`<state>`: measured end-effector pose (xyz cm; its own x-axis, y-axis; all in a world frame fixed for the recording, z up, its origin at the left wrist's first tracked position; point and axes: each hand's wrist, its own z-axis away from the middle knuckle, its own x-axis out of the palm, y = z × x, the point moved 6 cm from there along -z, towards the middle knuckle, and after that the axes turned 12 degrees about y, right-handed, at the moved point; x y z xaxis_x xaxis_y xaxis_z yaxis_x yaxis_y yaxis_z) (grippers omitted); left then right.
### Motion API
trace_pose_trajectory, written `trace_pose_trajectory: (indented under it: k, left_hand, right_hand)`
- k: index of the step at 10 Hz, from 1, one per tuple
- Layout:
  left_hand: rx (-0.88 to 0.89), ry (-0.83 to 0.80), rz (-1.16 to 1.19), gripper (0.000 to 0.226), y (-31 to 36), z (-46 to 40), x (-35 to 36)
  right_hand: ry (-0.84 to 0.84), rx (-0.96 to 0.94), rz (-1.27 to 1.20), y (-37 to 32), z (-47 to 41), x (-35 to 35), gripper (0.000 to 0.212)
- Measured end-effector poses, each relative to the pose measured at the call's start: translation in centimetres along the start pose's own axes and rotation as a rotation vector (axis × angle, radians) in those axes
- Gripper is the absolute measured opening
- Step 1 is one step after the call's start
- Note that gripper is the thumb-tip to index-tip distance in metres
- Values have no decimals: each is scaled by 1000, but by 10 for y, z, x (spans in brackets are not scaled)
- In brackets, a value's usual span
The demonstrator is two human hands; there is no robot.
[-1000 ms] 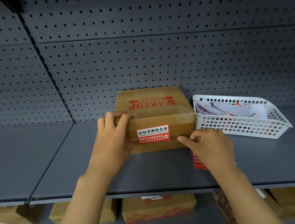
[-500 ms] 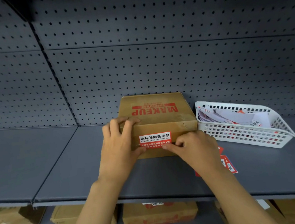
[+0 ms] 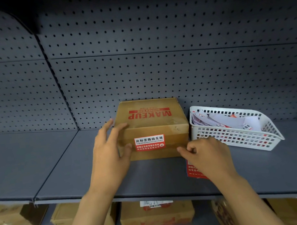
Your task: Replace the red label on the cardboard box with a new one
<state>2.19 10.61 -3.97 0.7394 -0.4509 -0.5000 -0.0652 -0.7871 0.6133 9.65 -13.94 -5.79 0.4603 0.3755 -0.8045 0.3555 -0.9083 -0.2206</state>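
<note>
A cardboard box sits at the back of a grey shelf, a red label stuck on its front face. The left hand, fingers spread, rests against the box's left corner. The right hand, loosely curled and holding nothing, touches its lower right corner. A white basket of papers stands just right

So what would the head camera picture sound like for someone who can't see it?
Two bare hands reach to a cardboard box printed MAKEUP on a grey shelf: the left hand steadies its left corner, the right hand sits at its lower right. A red label is stuck on the front; a white basket of papers stands beside it.
</note>
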Motion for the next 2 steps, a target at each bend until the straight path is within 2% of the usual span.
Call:
trace_pose_trajectory:
  k: [1,2]
  left_hand:
    - [-99,72,54,39,18,12,-13]
    - [-211,71,156,23,37,24,-17]
  right_hand:
    - [-26,-7,-42,7,2,-27,52]
    - [-56,24,-240,19,9,-52,39]
